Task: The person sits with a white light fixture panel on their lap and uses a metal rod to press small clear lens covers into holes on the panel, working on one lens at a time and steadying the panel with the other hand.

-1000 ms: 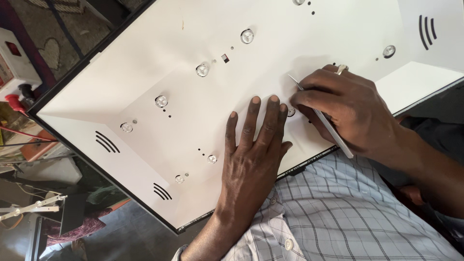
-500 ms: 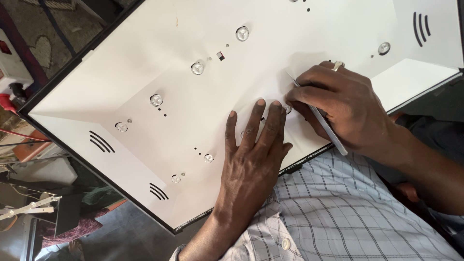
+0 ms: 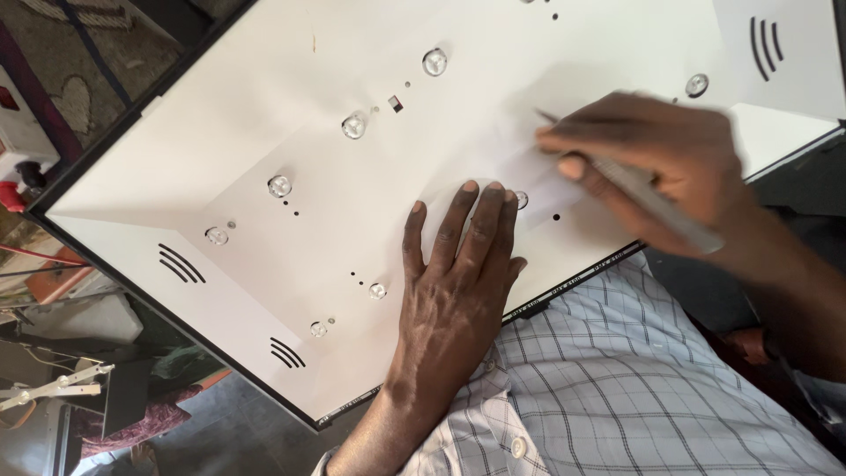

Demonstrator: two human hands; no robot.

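A large white panel (image 3: pixel 291 106) with a thin black frame lies tilted across the view, its near edge over the lap of the person, who wears a checked shirt (image 3: pixel 608 388). On the panel sit small round clear lenses in rows — one lens (image 3: pixel 353 126) near the middle, another lens (image 3: pixel 434 61) higher up, and one (image 3: pixel 696 85) near the right side. Black curved slot marks (image 3: pixel 181 263) are printed on the slanted border of the panel.

The left hand (image 3: pixel 458 273) lies flat and open on the white sheet, palm down, fingers stretched and close together; the fingertips reach just beside a small lens (image 3: pixel 522 199). The right hand (image 3: pixel 652 167) is closed around a thin grey tool (image 3: pixel 656 203), held like a pen. Its point touches or almost touches the sheet above the left fingers — the hand is blurred, so the exact contact cannot be told.

At the left edge, beyond the panel, some cluttered things are seen, among them a white box with a red part (image 3: pixel 22 132).
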